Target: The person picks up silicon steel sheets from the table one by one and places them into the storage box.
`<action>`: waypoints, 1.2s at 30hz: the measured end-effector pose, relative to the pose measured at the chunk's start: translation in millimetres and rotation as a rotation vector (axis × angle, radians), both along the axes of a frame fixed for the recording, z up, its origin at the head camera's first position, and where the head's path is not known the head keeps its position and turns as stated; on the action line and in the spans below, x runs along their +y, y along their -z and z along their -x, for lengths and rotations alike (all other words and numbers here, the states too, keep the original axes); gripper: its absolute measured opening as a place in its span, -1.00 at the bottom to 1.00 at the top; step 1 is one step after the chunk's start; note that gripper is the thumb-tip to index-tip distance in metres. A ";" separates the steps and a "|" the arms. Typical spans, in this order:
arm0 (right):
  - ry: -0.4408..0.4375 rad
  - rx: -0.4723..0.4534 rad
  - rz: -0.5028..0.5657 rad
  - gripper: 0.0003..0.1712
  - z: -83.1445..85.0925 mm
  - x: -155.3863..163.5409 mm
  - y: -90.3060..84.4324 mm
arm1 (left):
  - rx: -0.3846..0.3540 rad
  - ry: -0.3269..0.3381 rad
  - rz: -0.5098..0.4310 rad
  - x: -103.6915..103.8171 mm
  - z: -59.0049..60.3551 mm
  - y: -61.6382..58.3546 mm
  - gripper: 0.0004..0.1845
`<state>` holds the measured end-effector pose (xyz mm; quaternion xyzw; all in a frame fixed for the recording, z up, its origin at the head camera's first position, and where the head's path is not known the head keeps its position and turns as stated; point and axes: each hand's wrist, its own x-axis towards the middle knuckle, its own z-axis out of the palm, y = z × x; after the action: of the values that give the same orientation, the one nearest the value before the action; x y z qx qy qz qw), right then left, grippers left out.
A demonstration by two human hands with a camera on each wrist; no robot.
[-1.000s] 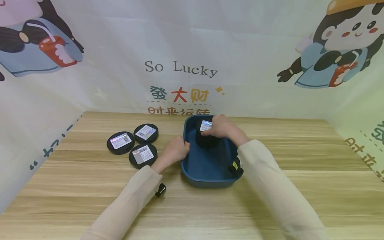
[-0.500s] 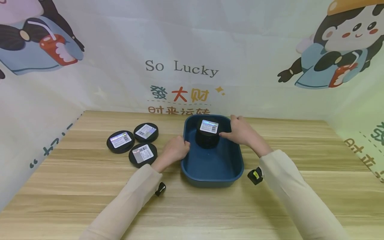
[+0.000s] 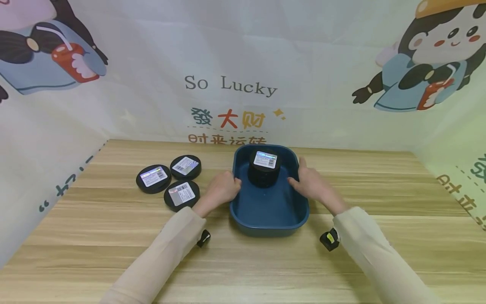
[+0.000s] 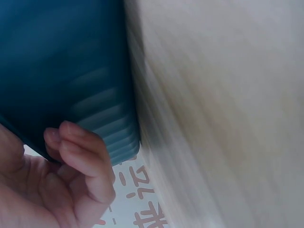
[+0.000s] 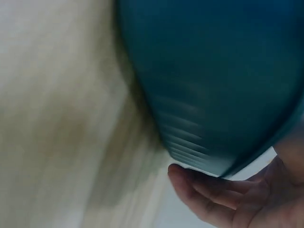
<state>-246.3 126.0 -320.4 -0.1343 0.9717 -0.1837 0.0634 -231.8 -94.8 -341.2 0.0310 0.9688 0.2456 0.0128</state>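
A blue plastic basin [image 3: 265,213] sits on the wooden table, with a stack of black round discs [image 3: 264,175] standing in its far part. The top disc bears a white barcode label. My left hand [image 3: 223,188] grips the basin's left rim; the left wrist view shows its curled fingers [image 4: 92,164] against the ribbed outer wall. At the right rim is my right hand [image 3: 313,182], its thumb over the edge and its other fingers outside, fairly straight. In the right wrist view those fingers [image 5: 204,202] lie close to the basin's outer wall.
Left of the basin, three black labelled discs [image 3: 153,179] lie flat in a cluster near my left forearm. A printed cloth backdrop [image 3: 322,84] rises behind the table's far edge. Small black devices [image 3: 329,239] are worn at both wrists.
My right hand has let go of the top disc on the stack and moved right and nearer to me, to the basin's right rim. The left hand keeps its grip.
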 end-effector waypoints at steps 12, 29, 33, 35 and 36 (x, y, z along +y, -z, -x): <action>0.046 0.018 0.078 -0.33 0.3 -1.6 15.5 | -0.013 0.004 -0.007 0.6 0.9 -1.2 -0.70; 0.137 -0.098 0.080 -0.45 2.4 -4.4 16.6 | -0.017 0.001 0.003 1.2 0.9 -1.5 -0.70; 0.138 -0.092 0.077 -0.46 2.5 -5.3 17.4 | -0.030 0.004 0.005 0.9 0.5 -2.4 -0.69; 0.138 -0.080 0.070 -0.48 2.2 -5.9 17.5 | -0.038 0.006 0.008 0.9 0.6 -2.4 -0.68; 0.138 -0.075 0.067 -0.49 2.0 -6.1 17.4 | -0.039 0.008 0.011 1.0 0.7 -2.5 -0.68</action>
<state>-248.3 119.9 -337.8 -0.0621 0.9690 -0.2247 0.0822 -232.5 -93.8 -338.7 0.0301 0.9696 0.2408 0.0328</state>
